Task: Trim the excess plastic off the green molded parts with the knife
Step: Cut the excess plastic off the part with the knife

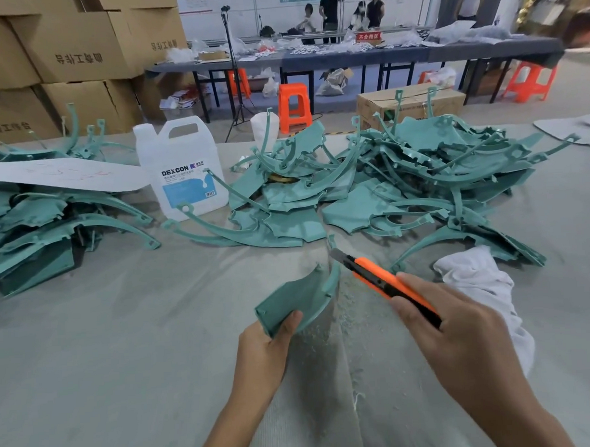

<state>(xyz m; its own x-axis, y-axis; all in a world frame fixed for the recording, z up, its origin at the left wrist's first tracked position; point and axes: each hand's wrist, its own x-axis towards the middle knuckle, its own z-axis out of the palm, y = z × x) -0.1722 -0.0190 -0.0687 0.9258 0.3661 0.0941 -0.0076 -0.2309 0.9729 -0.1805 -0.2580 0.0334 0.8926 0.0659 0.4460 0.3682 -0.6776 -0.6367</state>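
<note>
Green molded part (300,299), a curved teal panel with a raised rim, is held tilted just above the tabletop (123,349), low in the middle of the view. The left hand (265,353) grips its near corner, thumb pressed on the inner face and fingers curled beneath. Just right of the part, the right hand (461,337) is closed around an orange and black utility knife (384,280). Its extended blade points at the part's upper right edge, though contact cannot be told. Pale plastic shavings (351,308) lie on the grey cloth under the part's right side. Farther right of the part lies a crumpled white rag (475,276). Beyond the part sprawls a large pile of green parts (403,171), and a second pile (33,228) lies far to its left. Between the piles, beyond and left of the part, stands a white DEXCON jug (183,170).
</note>
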